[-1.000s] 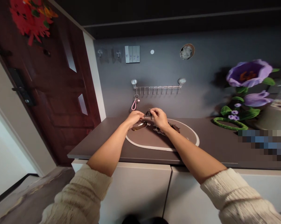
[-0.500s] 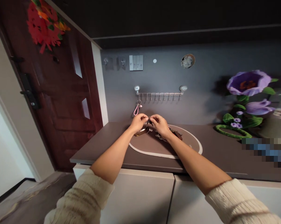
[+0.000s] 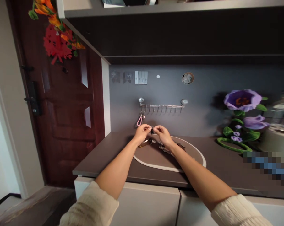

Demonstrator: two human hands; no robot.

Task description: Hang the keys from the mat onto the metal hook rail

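A small bunch of dark keys (image 3: 152,131) hangs from a ring pinched between both hands, just above the mat. My left hand (image 3: 142,132) is closed on the left side of its ring. From the right, my right hand (image 3: 163,135) pinches the same ring. Beneath my left hand lies a brown-strapped set of keys (image 3: 146,143) on the oval mat (image 3: 151,164). More keys (image 3: 165,148) lie under my right hand and forearm, partly hidden. A pink loop keyring (image 3: 139,120) hangs at the left end of the hook rail (image 3: 164,106).
Purple fabric flowers (image 3: 242,99) and a pale lamp-like object (image 3: 280,135) stand at the right of the counter (image 3: 101,157). A dark overhead cabinet (image 3: 179,34) juts out above. The red-brown door (image 3: 62,135) is at the left.
My left hand has come over to the keys in my right hand, and both now pinch the ring. The camera view has tilted upward, so the scene sits lower.
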